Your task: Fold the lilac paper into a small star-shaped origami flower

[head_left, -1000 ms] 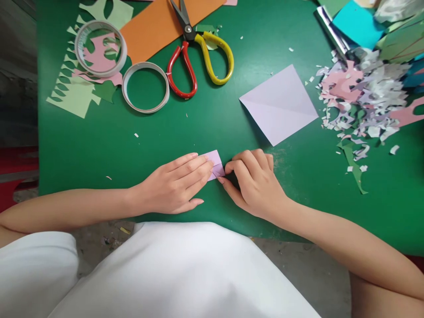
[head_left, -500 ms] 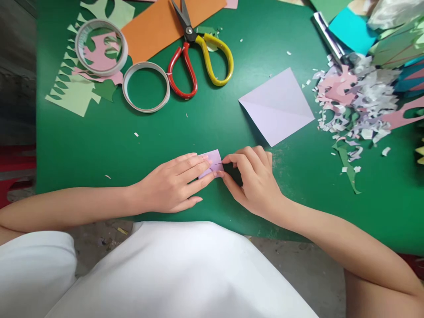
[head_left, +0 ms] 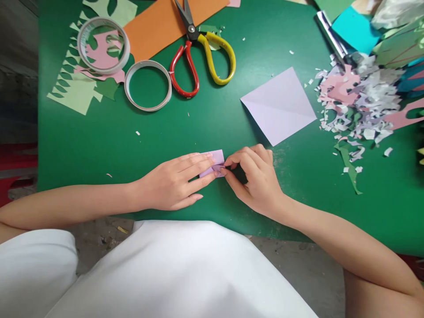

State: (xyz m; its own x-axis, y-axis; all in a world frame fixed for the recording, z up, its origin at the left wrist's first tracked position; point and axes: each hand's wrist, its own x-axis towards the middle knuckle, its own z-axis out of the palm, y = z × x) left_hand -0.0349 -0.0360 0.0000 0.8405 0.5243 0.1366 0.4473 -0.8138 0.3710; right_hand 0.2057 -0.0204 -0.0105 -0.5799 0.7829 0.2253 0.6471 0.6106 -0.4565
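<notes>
A small folded lilac paper lies on the green table near the front edge. My left hand lies flat on its left part, fingers stretched out and pressing it down. My right hand pinches the paper's right lower corner between thumb and forefinger. Most of the paper is hidden under my left fingers. A larger lilac paper square with a diagonal crease lies flat further back to the right, untouched.
Scissors with red and yellow handles lie at the back on orange paper. Two tape rolls and cut green and pink paper lie back left. A heap of paper scraps and coloured sheets fills the right side.
My right hand's fingertips have crept left onto the folded paper's corner and closed on it. My left hand has stayed pressed on the paper.
</notes>
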